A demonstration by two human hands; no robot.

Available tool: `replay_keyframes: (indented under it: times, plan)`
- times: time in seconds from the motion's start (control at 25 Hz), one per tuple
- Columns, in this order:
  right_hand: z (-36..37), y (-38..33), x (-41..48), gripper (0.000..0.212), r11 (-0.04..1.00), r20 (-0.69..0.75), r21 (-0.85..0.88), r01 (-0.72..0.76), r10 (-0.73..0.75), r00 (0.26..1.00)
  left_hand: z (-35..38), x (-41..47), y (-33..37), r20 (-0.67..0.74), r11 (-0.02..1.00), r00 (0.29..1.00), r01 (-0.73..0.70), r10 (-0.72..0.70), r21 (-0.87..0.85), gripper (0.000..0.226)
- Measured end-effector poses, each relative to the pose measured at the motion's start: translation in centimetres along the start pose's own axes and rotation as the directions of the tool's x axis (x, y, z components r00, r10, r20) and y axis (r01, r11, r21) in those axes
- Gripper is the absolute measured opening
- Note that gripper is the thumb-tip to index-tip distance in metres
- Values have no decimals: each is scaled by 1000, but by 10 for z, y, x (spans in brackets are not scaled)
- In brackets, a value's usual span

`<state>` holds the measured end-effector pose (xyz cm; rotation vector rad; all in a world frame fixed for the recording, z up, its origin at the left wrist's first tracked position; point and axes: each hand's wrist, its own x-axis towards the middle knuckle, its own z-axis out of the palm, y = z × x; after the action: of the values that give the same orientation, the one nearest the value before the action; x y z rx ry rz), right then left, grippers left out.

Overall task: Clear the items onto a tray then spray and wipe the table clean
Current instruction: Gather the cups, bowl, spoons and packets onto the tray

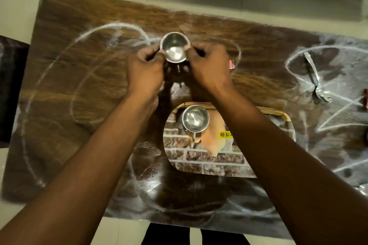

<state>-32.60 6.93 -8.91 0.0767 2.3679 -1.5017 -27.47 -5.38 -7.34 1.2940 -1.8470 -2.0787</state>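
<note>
Here I have both hands on a small steel cup (pixel 174 49) out past the far edge of the tray (pixel 207 165), roughly mid-table. My left hand (pixel 144 69) pinches the cup's left rim with thumb and fingertips curled in tight, and my right hand (pixel 209 65) does the same on the right rim, so the cup is gripped from both sides. I can't tell whether its base is resting on the wood or lifted just clear; its shadow falls directly on the near side of it.

The tray sits near me, right of centre, printed with a brick pattern and carrying a yellow price sticker (pixel 225 134). A second steel cup (pixel 195 119), this one with a small handle pointing toward me, stands upright in the tray's far-left corner. My right forearm crosses over the tray's right half.

The wooden table (pixel 65 77) is streaked with white chalky loops and scribbles. On the far right a steel spoon (pixel 316 83) lies on the marked surface, well apart from the tray. A small red object (pixel 231 64) lies just beside my right hand.
</note>
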Motion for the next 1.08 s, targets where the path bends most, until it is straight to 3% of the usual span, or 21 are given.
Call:
replay_keyframes:
  times: [0.12, 0.24, 0.36, 0.64, 1.08]
  plan:
    - [-59, 6, -43, 24, 992, -156, -67, 106, -116, 981, 29, -52, 4, 99, 996, 991, -86, 87, -16, 30]
    - [-107, 23, -90, 30, 979, -228, -195, 61, -106, 968, 52, -115, -19, 116, 996, 989, -92, 89, 15, 32]
    - [-125, 44, -124, 26, 987, -207, -141, -76, 46, 977, 61, -170, -65, 47, 1000, 999, 4, -3, -29, 33]
    - [-111, 81, -136, 36, 945, -75, -314, -96, 76, 994, 69, -191, -125, -95, 940, 949, 280, -302, -194, 17]
    - [-99, 84, -131, 41, 939, -84, -318, -133, 112, 990, 65, -178, -133, -83, 903, 928, 327, -362, -280, 23]
